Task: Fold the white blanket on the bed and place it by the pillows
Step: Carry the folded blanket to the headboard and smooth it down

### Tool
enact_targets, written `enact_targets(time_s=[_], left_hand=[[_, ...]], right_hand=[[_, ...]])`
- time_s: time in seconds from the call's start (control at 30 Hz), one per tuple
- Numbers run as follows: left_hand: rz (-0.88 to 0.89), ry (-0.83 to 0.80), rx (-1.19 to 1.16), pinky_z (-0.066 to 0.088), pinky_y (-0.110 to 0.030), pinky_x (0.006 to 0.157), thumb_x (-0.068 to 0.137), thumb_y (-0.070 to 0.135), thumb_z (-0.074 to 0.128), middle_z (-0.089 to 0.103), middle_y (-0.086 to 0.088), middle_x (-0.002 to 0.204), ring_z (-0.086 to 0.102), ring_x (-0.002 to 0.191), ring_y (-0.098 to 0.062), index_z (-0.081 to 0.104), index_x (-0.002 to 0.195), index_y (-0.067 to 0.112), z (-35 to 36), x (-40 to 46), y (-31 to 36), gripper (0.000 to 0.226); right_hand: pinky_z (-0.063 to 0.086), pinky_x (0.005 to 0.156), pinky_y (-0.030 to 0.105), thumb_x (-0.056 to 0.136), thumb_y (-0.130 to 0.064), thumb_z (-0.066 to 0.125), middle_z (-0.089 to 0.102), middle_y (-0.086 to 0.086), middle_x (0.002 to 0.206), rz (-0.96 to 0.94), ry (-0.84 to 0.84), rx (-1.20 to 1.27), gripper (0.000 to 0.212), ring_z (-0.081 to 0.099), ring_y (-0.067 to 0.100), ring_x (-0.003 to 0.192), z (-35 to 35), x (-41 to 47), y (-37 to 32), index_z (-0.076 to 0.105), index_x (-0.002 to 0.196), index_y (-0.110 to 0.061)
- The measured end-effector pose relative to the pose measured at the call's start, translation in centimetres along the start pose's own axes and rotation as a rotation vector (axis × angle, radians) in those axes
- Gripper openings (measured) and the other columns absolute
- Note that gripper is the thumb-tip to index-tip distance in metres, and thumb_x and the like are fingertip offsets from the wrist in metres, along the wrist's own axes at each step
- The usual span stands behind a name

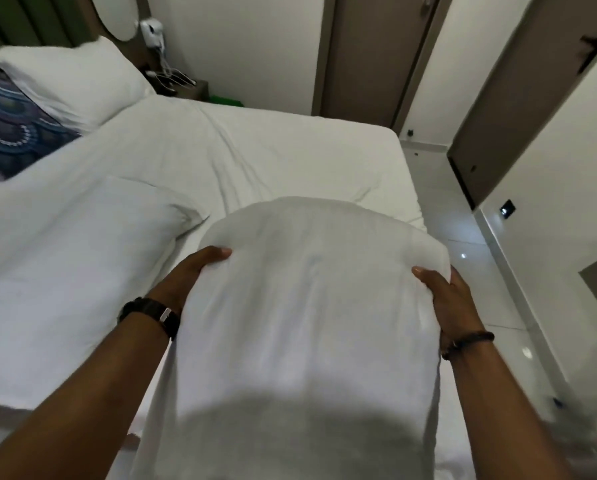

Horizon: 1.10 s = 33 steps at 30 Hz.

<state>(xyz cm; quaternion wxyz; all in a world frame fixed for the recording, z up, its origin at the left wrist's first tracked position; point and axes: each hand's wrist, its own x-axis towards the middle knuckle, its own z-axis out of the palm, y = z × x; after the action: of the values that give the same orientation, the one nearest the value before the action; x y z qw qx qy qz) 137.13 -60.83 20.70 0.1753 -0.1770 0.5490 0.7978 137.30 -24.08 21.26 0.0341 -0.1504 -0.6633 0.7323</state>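
I hold a thick folded bundle of the white blanket (311,299) up in front of me, over the near right part of the bed (255,150). My left hand (193,271) grips its left side, thumb on top. My right hand (442,292) grips its right side the same way. More white bedding (65,244) lies spread over the left half of the bed. A white pillow (72,77) leans at the head of the bed, far left.
A blue patterned cloth (9,126) lies beside the pillow. A small bedside table (189,88) with cables stands past the bed's far corner. Shiny tiled floor (463,237) runs along the bed's right side, bounded by brown doors (370,53) and white walls.
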Motion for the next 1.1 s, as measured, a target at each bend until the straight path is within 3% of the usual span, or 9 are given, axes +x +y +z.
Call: enact_targets(time_s=[0.23, 0.4, 0.5, 0.57, 0.67, 0.8, 0.9, 1.03, 1.1], left_hand=[[0.141, 0.038, -0.024, 0.059, -0.026, 0.062, 0.084, 0.029, 0.062, 0.074, -0.010, 0.086, 0.072, 0.067, -0.020, 0.081, 0.078, 0.014, -7.6, -8.5, 5.1, 0.025], [0.209, -0.018, -0.038, 0.060, -0.030, 0.063, 0.029, 0.042, 0.096, 0.076, -0.012, 0.094, 0.073, 0.075, -0.023, 0.082, 0.088, 0.013, -18.4, -12.6, 9.0, 0.067], [0.249, 0.014, -0.028, 0.060, -0.030, 0.062, 0.037, 0.041, 0.094, 0.076, -0.012, 0.096, 0.074, 0.077, -0.023, 0.082, 0.088, 0.013, -25.7, -14.8, 12.1, 0.059], [0.250, 0.055, -0.007, 0.060, -0.029, 0.062, 0.067, 0.037, 0.079, 0.076, -0.010, 0.093, 0.074, 0.074, -0.021, 0.082, 0.084, 0.015, -30.8, -16.0, 14.4, 0.028], [0.251, 0.116, -0.001, 0.059, -0.025, 0.059, 0.095, 0.027, 0.053, 0.076, -0.006, 0.085, 0.073, 0.068, -0.017, 0.078, 0.091, 0.015, -37.8, -17.5, 17.5, 0.028], [0.248, 0.159, -0.021, 0.059, -0.026, 0.062, 0.091, 0.031, 0.059, 0.077, -0.006, 0.090, 0.073, 0.072, -0.017, 0.067, 0.112, 0.014, -45.9, -18.1, 21.3, 0.029], [0.238, 0.157, -0.031, 0.059, -0.029, 0.067, 0.058, 0.039, 0.085, 0.076, -0.009, 0.097, 0.074, 0.077, -0.020, 0.066, 0.119, 0.013, -52.0, -17.0, 23.5, 0.069], [0.220, 0.252, -0.070, 0.059, -0.031, 0.071, 0.078, 0.036, 0.068, 0.076, -0.009, 0.098, 0.073, 0.077, -0.022, 0.074, 0.108, 0.014, -58.6, -15.1, 26.4, 0.037], [0.237, 0.284, -0.044, 0.059, -0.032, 0.071, 0.061, 0.040, 0.079, 0.076, -0.011, 0.102, 0.074, 0.079, -0.023, 0.078, 0.103, 0.013, -61.9, -14.1, 28.4, 0.050]], right_hand=[[0.055, 0.056, 0.023, 0.089, -0.015, 0.063, 0.073, 0.003, 0.101, -0.115, -0.090, 0.009, 0.027, 0.072, 0.013, 0.080, 9.1, -6.3, -4.6, 0.066, 0.116, -0.015], [0.056, 0.066, 0.032, 0.089, -0.017, 0.063, 0.075, 0.004, 0.103, -0.176, -0.140, -0.008, 0.026, 0.072, 0.024, 0.090, 20.1, -10.9, -5.9, 0.068, 0.115, -0.018], [0.056, 0.058, 0.026, 0.090, -0.015, 0.061, 0.075, 0.003, 0.100, -0.211, -0.153, -0.015, 0.026, 0.072, 0.018, 0.082, 27.8, -14.1, -5.2, 0.067, 0.116, -0.015], [0.055, 0.054, 0.020, 0.091, -0.013, 0.060, 0.073, -0.001, 0.097, -0.227, -0.144, -0.017, 0.026, 0.072, 0.009, 0.075, 33.3, -15.9, -4.4, 0.066, 0.117, -0.013], [0.051, 0.052, 0.013, 0.092, -0.013, 0.058, 0.071, -0.004, 0.097, -0.242, -0.145, -0.026, 0.027, 0.069, -0.001, 0.068, 40.8, -17.9, -3.7, 0.065, 0.118, -0.011], [0.049, 0.051, 0.011, 0.091, -0.014, 0.059, 0.070, -0.001, 0.100, -0.248, -0.170, -0.052, 0.026, 0.067, -0.005, 0.065, 49.9, -18.7, -3.7, 0.066, 0.116, -0.010], [0.050, 0.054, 0.013, 0.091, -0.015, 0.060, 0.072, -0.001, 0.098, -0.243, -0.190, -0.064, 0.026, 0.068, -0.001, 0.069, 56.6, -17.9, -3.2, 0.067, 0.115, -0.010], [0.050, 0.053, 0.012, 0.092, -0.016, 0.061, 0.071, -0.003, 0.097, -0.244, -0.241, -0.031, 0.025, 0.068, -0.003, 0.067, 65.1, -15.1, -2.0, 0.067, 0.115, -0.010], [0.050, 0.053, 0.011, 0.092, -0.016, 0.061, 0.071, -0.003, 0.100, -0.224, -0.270, -0.008, 0.027, 0.068, -0.004, 0.068, 69.6, -13.4, -1.4, 0.066, 0.117, -0.010]])
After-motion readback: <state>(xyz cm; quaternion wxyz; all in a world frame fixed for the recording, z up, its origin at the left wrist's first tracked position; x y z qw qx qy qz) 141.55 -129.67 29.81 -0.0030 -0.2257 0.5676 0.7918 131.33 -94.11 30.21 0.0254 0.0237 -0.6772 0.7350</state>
